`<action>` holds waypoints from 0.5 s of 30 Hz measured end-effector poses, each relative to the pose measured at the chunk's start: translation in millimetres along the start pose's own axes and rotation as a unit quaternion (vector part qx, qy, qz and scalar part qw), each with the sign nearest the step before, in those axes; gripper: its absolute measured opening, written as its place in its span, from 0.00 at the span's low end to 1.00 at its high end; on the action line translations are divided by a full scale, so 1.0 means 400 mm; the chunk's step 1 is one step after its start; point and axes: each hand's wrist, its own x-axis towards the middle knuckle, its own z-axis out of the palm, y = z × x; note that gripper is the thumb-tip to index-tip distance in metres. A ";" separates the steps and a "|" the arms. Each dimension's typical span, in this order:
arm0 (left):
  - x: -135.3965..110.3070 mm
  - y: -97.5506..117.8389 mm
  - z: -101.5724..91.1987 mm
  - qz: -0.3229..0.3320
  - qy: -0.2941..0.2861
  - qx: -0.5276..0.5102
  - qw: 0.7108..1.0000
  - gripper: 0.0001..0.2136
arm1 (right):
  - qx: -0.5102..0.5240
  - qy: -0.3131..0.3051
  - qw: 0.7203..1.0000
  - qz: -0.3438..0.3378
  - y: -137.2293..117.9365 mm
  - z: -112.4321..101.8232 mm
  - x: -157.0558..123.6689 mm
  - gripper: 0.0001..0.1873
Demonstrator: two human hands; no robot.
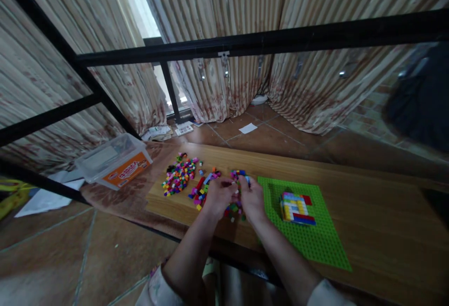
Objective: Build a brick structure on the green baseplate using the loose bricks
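Small coloured toy bricks (201, 186) lie loose on a wooden board, partly covered by my hands. My left hand (220, 197) is over the middle of them, its fingers bent inward in a pinch. Close beside it on the right is my right hand (251, 197), with curled fingers facing the left hand's fingertips. What either hand pinches is too small and blurred to make out. Right of my hands, a green studded baseplate (326, 231) carries a low built block of bricks (298, 208) in yellow, white, red, blue and light purple.
A separate heap of tiny bricks (180, 175) lies at the board's left end. Beyond it stands a clear plastic tub (115, 158) with an orange label. Black metal bars (245, 46) cross in front of the curtains (224, 11). Papers (248, 128) lie on the tiled floor.
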 end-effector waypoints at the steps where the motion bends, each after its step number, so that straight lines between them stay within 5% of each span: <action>1: 0.008 0.005 -0.012 0.007 0.021 0.016 1.000 0.05 | -0.038 -0.014 0.999 -0.008 -0.006 0.003 0.008 0.23; 6: 0.041 0.027 -0.061 0.027 0.074 0.050 0.996 0.02 | -0.129 -0.053 0.990 -0.032 -0.032 0.004 0.036 0.17; 15: 0.050 0.018 -0.094 0.134 0.016 0.161 0.978 0.08 | -0.168 -0.087 0.981 -0.039 -0.073 -0.048 0.031 0.17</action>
